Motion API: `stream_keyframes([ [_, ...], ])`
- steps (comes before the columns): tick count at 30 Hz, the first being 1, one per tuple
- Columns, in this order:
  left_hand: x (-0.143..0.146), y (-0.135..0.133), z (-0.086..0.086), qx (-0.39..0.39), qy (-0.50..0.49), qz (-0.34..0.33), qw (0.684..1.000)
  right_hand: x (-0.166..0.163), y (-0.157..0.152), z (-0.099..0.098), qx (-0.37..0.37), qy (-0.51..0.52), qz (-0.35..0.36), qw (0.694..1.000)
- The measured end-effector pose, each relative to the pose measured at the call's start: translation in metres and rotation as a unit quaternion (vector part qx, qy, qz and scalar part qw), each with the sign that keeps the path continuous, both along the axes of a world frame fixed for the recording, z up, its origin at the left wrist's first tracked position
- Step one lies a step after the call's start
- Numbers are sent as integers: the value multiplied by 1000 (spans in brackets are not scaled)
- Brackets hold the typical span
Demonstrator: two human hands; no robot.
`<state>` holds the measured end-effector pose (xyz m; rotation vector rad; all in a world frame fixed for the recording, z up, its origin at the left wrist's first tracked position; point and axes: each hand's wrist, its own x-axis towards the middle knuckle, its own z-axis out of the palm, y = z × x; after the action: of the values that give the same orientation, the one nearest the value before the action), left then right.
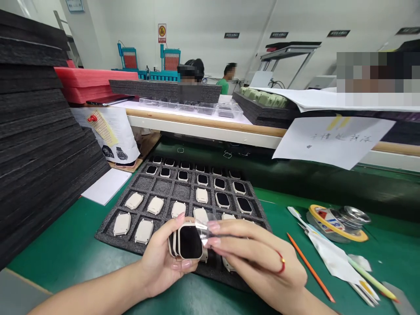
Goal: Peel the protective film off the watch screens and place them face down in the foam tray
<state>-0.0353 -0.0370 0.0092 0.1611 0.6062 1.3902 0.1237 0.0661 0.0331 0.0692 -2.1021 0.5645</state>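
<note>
My left hand (159, 258) is wrapped around a small stack of cream-framed smartwatch bodies. The front smartwatch body (190, 242) has its black screen facing me. At its upper right corner, my right hand (265, 251) pinches a piece of clear film (203, 232) between thumb and fingers; whether the film is still stuck to the screen, I cannot tell. Beneath both hands lies a dark foam tray (160, 187) with square compartments. Several hold watch bodies, some showing black screens (223, 200), others cream backs (144, 230). My hands hide part of the tray's near side.
Tall black foam stacks (39, 131) rise at left beside white paper (106, 186). On the right lie an orange stick (310, 267), a tape roll (337, 223), a metal-topped jar (354, 216) and a brush (295, 213). A shelf (203, 127) crosses behind; people sit beyond it.
</note>
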Motion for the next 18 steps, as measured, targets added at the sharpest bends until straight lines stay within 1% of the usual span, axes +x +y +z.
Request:
stream_keyframes([
  [3,0,-1,0,1,-1,-8,1000,2,-4,3,59,-13,6,998],
  [4,1,-2,0,2,0,-8,1000,1,-6,3,61,-12,6,998],
  [6,3,-4,1,1,-1,-7,1000,0,-9,2,42,-14,7,999],
  [9,5,-5,1,-20,0,-5,1000,-2,-13,1,16,-20,12,1000],
  [13,7,-6,2,-26,5,-5,1000,-4,-15,-1,34,-37,19,999],
  [18,9,-7,3,-26,18,18,999,0,-13,-5,43,-57,45,996],
])
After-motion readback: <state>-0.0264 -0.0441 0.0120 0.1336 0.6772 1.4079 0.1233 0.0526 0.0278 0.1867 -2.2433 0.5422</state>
